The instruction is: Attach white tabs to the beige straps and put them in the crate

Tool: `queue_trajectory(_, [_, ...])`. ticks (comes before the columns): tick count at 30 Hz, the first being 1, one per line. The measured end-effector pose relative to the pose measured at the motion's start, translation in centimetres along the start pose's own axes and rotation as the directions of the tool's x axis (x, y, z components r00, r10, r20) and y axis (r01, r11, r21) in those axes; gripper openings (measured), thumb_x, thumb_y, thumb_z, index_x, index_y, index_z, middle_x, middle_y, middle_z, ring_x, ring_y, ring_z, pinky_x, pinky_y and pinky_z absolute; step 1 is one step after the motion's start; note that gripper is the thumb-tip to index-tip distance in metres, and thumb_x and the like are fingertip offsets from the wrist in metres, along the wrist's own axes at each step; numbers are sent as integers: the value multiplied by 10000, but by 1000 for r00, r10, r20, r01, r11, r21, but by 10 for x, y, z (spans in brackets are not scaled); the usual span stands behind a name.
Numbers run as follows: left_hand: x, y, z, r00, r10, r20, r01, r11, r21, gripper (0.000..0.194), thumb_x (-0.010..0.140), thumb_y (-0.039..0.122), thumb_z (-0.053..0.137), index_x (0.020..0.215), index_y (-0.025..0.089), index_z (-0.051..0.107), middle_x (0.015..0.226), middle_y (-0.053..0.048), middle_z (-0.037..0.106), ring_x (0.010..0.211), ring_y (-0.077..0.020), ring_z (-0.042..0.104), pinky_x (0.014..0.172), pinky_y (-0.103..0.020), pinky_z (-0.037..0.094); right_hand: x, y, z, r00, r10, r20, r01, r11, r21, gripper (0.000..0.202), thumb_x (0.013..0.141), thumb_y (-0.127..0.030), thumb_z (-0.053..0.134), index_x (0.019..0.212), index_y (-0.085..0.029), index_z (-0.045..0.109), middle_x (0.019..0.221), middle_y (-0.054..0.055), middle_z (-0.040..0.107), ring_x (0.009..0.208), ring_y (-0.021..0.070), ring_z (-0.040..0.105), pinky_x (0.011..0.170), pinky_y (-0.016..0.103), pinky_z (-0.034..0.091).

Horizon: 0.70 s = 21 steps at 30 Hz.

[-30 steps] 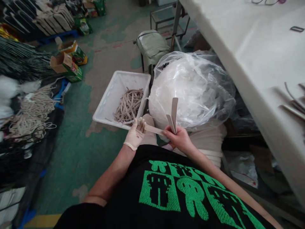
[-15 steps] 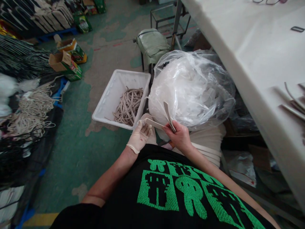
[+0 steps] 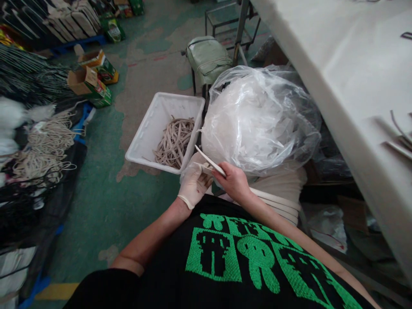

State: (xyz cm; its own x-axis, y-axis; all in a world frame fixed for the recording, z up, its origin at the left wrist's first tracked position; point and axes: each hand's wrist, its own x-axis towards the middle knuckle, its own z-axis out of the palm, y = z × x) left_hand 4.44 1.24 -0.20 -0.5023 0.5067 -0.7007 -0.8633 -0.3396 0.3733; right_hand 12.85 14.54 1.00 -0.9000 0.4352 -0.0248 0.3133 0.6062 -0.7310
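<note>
In front of my lap I hold flat, pale, strap-like strips (image 3: 206, 158). My right hand (image 3: 234, 181), bare, is closed on them, and one free end points up and to the left, toward the tub. Close beside it, my left hand (image 3: 194, 185), in a thin white glove, has its fingers curled about a short end of pale strip at the right hand's fingertips. The exact grip of the left fingers is partly hidden. A white plastic tub (image 3: 141, 128) stands just beyond my left hand, with a tangle of beige strips (image 3: 175, 141) in it.
A big clear plastic bag (image 3: 254, 120) of white pieces sits beyond my right hand, over a stack of pale material (image 3: 280, 189). A white-topped table (image 3: 341, 51) runs along the right. Behind are a covered stool (image 3: 207, 60) and cartons (image 3: 92, 86); cord bundles (image 3: 48, 137) lie left.
My hands have come closer together. The strips in my right hand have swung from pointing up to pointing up-left over the left fingers. My left hand has shifted slightly right and down.
</note>
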Motion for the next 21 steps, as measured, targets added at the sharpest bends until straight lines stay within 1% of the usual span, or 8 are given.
queue_trajectory(2, [3, 1, -2, 1000, 5, -14, -5, 1000, 1, 170, 958, 274, 609, 1019, 170, 730, 969, -59, 774, 810, -134, 714, 739, -227, 538, 4, -3, -10, 991, -5, 132, -2, 999, 54, 174, 931, -322, 531, 974, -211, 657, 762, 28, 713, 686, 184, 629, 611, 261, 383])
queue_trajectory(4, [6, 7, -5, 999, 15, -52, -15, 1000, -10, 191, 977, 269, 576, 1018, 162, 729, 987, -62, 772, 815, -121, 710, 739, -217, 533, 5, -5, -24, 966, -28, 258, 0, 994, 109, 230, 940, -297, 509, 1097, -209, 651, 772, 24, 732, 695, 188, 653, 625, 267, 410])
queue_trajectory(6, [6, 13, -6, 997, 20, -75, -22, 1000, -22, 207, 990, 264, 552, 1022, 157, 726, 993, -65, 771, 820, -113, 709, 739, -211, 532, 7, -8, -35, 949, -24, 315, -8, 995, 100, 297, 939, -292, 513, 1195, -210, 639, 746, 19, 738, 684, 195, 668, 632, 278, 430])
queue_trajectory(9, [4, 11, -7, 999, 12, -39, -11, 1000, 7, 193, 945, 278, 633, 1076, 164, 716, 984, -70, 770, 807, -133, 714, 735, -228, 535, 11, -16, -34, 957, 12, 289, -14, 1000, 5, 346, 935, -269, 530, 1265, -231, 628, 739, 16, 747, 707, 214, 695, 656, 293, 453])
queue_trajectory(13, [6, 6, -9, 997, 80, 23, -81, 996, 40, 348, 855, 285, 749, 1189, 215, 683, 993, -49, 770, 781, -150, 712, 764, -261, 532, 16, -25, -25, 955, -13, 296, 29, 998, -49, 396, 942, -247, 535, 1334, -238, 593, 885, 43, 780, 820, 235, 726, 679, 293, 473])
queue_trajectory(15, [6, 8, -11, 994, 108, 15, -108, 994, 17, 273, 893, 284, 701, 1147, 187, 700, 1046, -67, 767, 848, -147, 716, 781, -244, 526, 14, -25, -31, 947, -29, 321, 36, 999, -17, 426, 949, -256, 528, 1373, -238, 565, 852, 35, 781, 789, 228, 729, 656, 285, 476])
queue_trajectory(17, [5, 10, -11, 996, 88, 17, -89, 996, 4, 216, 932, 282, 643, 1083, 148, 720, 1069, -95, 763, 888, -145, 716, 785, -231, 525, 12, -23, -38, 948, -49, 316, 54, 999, -7, 436, 951, -264, 520, 1385, -249, 559, 763, 13, 768, 715, 219, 723, 628, 282, 472])
queue_trajectory(21, [1, 5, -7, 995, 66, 72, -68, 997, 33, 268, 875, 284, 719, 1125, 187, 711, 979, -65, 771, 809, -158, 714, 783, -270, 539, 13, -24, -33, 968, -96, 232, 130, 982, -138, 433, 924, -247, 549, 1354, -256, 597, 807, 34, 780, 694, 230, 720, 599, 285, 456])
